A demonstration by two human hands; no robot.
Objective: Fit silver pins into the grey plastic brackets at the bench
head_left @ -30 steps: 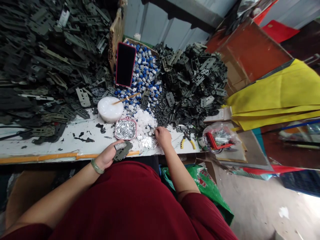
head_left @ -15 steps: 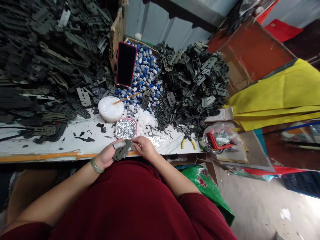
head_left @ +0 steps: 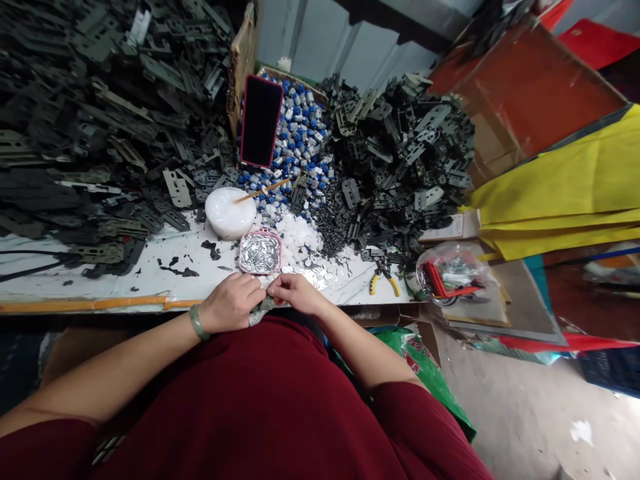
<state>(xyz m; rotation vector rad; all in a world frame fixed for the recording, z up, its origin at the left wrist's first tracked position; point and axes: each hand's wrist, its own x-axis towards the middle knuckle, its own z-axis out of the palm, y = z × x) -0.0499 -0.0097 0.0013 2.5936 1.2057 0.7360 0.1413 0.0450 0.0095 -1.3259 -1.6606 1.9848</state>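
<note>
At the table's front edge, my left hand is closed over a dark grey-green slotted part, its back turned up so that most of the part is hidden. A whitish piece shows just under those fingers. My right hand meets it from the right, thumb and fingers pinched at the part's end; whatever small thing they grip is too small to make out. Just beyond both hands stands a pink-rimmed tray of small silvery metal pins. A white bowl of white substance, a stick above it, stands behind that.
Piles of dark slotted parts lie left and right. Between them are blue-and-white cylinders, an upright phone and small black pieces. Yellow-handled pliers and a plastic bag lie right.
My left hand has turned from palm up to back up, covering most of the part. My right hand stays pinched beside it. The whole view has shifted slightly.
</note>
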